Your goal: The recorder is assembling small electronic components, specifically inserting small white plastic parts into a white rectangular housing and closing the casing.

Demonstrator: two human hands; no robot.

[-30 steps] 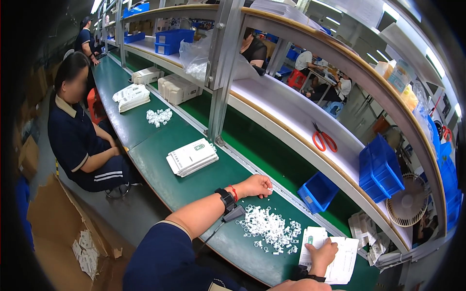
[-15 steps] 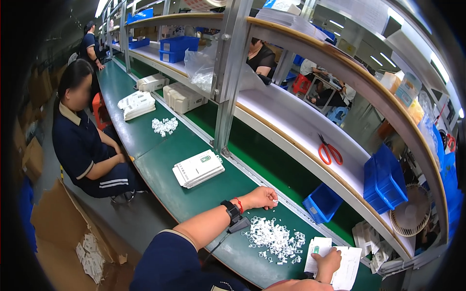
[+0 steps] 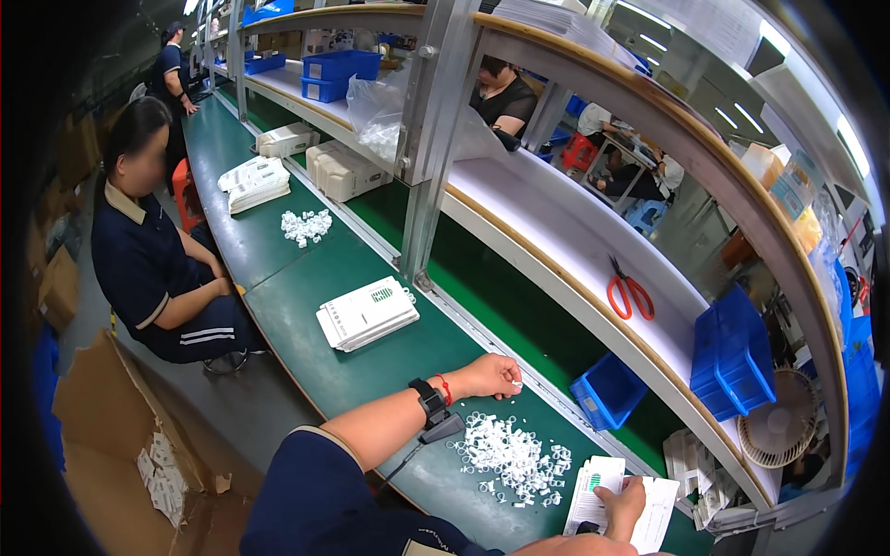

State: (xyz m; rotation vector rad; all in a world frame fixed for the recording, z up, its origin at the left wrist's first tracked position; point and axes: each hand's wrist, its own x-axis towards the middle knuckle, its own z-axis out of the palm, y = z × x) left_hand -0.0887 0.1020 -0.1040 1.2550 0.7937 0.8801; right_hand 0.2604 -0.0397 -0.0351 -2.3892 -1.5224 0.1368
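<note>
Left hand [image 3: 489, 375] now lifts one white clip [image 3: 516, 382] above one pile [image 3: 512, 456].

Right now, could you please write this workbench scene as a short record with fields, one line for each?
Place: long green workbench with shelves above
Left hand: pinches one small white piece above the bench
Right hand: rests on white leaflets
Between the hands: pile of small white plastic pieces
Left wrist: black watch and red band
Farther along the bench: stack of white booklets
Shelf: red scissors, blue bins
Other people: seated co-worker at the left
</note>
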